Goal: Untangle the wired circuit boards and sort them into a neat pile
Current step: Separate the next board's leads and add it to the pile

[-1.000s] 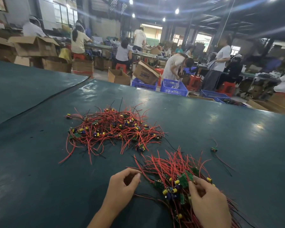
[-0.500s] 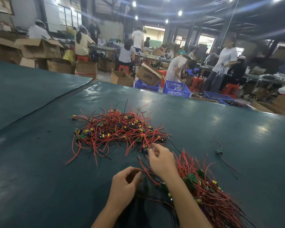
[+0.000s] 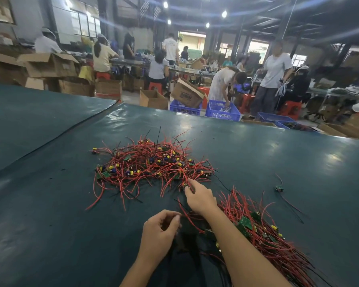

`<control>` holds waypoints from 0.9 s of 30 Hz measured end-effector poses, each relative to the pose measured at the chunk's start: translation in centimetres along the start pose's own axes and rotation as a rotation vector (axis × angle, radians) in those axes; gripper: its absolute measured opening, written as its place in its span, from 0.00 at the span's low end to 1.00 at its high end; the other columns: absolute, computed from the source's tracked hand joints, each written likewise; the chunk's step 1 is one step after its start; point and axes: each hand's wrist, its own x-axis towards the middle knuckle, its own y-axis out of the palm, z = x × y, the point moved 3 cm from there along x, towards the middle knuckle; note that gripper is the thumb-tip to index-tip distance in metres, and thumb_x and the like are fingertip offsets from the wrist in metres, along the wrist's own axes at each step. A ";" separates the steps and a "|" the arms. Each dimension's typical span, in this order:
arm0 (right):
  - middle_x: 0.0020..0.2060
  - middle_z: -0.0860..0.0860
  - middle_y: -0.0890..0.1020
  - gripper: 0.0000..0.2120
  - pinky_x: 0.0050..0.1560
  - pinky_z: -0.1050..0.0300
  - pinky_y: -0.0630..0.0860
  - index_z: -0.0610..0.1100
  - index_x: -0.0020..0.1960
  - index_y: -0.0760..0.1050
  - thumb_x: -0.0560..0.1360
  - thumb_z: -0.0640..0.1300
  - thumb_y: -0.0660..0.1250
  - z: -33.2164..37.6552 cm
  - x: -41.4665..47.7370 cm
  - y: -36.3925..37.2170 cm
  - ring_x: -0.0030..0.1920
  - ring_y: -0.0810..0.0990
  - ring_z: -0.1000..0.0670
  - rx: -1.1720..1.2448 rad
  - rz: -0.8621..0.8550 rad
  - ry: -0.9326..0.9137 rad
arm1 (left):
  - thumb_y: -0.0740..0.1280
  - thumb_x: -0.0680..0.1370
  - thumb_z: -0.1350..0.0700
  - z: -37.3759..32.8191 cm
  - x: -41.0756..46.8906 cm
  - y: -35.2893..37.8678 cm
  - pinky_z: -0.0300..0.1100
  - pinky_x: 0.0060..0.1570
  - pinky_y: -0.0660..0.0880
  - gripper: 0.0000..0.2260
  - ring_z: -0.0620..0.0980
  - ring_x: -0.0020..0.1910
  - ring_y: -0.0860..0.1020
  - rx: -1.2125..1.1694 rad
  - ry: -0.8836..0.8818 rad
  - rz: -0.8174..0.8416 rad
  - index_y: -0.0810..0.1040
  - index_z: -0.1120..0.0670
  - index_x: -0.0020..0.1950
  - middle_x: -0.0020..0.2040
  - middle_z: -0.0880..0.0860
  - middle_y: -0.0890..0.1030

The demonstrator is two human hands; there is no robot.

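Note:
A tangled heap of small green circuit boards with red and black wires [image 3: 151, 164] lies in the middle of the dark green table. My right hand [image 3: 199, 196] reaches to the heap's near right edge and pinches a red wire of one board there. A sorted pile of boards [image 3: 263, 233] with wires lying roughly parallel spreads at the near right, partly under my right forearm. My left hand [image 3: 160, 230] rests beside that pile's left end, fingers curled round the ends of some black and red wires.
One stray board with a red and a black wire [image 3: 279, 188] lies alone to the right. A seam [image 3: 56, 135] crosses the table cover at the left. Beyond the far edge stand blue crates [image 3: 222, 110], cardboard boxes and several people working.
My right hand left the sorted pile and reached forward to the tangled heap, where it now pinches a wire. My left hand stayed put. The camera view tilted slightly.

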 end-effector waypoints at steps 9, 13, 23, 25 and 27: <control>0.74 0.48 0.66 0.26 0.71 0.42 0.64 0.46 0.74 0.65 0.79 0.55 0.58 0.4 1.0 -0.3 0.72 0.65 0.43 0.119 -0.014 -0.041 | 0.69 0.76 0.60 0.0 0.0 0.0 0.41 0.40 0.79 0.06 0.44 0.34 0.80 0.049 -0.003 0.026 0.83 0.50 0.42 0.34 0.49 0.84; 0.72 0.47 0.66 0.27 0.70 0.43 0.66 0.43 0.73 0.67 0.79 0.56 0.60 0.4 1.3 -0.2 0.71 0.67 0.43 0.071 -0.028 -0.048 | 0.69 0.76 0.59 0.1 -0.1 0.0 0.39 0.41 0.79 0.06 0.43 0.36 0.81 0.057 -0.010 0.017 0.83 0.50 0.43 0.35 0.48 0.84; 0.52 0.46 0.78 0.13 0.51 0.55 0.79 0.34 0.59 0.79 0.78 0.39 0.65 1.8 -2.5 -6.8 0.50 0.81 0.47 0.507 -0.848 -0.288 | 0.69 0.76 0.60 0.7 0.2 0.2 0.34 0.38 0.76 0.06 0.42 0.34 0.81 0.045 -0.024 0.035 0.83 0.50 0.42 0.35 0.48 0.84; 0.50 0.48 0.77 0.12 0.49 0.59 0.78 0.34 0.58 0.79 0.77 0.36 0.65 2.2 -3.9 -8.2 0.48 0.81 0.48 0.623 -0.940 -0.362 | 0.69 0.76 0.59 0.7 0.2 0.4 0.34 0.37 0.76 0.06 0.41 0.34 0.80 0.065 -0.016 0.045 0.82 0.49 0.42 0.35 0.48 0.84; 0.50 0.47 0.78 0.11 0.48 0.64 0.78 0.35 0.57 0.79 0.77 0.35 0.66 2.5 -5.6 -8.9 0.48 0.81 0.50 0.733 -0.995 -0.410 | 0.69 0.77 0.58 0.7 0.1 0.5 0.36 0.37 0.75 0.06 0.42 0.32 0.80 0.054 -0.008 0.054 0.82 0.49 0.42 0.35 0.49 0.84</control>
